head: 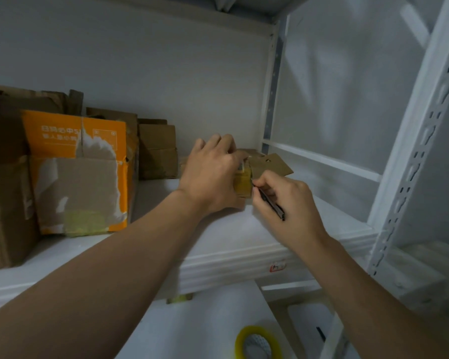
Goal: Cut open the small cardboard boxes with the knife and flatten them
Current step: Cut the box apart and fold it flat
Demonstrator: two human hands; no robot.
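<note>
Small cardboard box (243, 183) at frame centre on white shelf (244, 231), gripped from the left by left hand (210, 174), knife (270, 203) pinched pen-like in right hand (288, 200) just right of it, tip at its right edge.

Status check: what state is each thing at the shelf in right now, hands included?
small box: on the shelf, gripped from above by the left hand, not yet flattened
knife: pinched in the right hand, tip at the small box's right edge
cardboard piece: flat, behind the small box
orange box: standing, print partly torn off
tape roll: lying flat below the shelf
</note>
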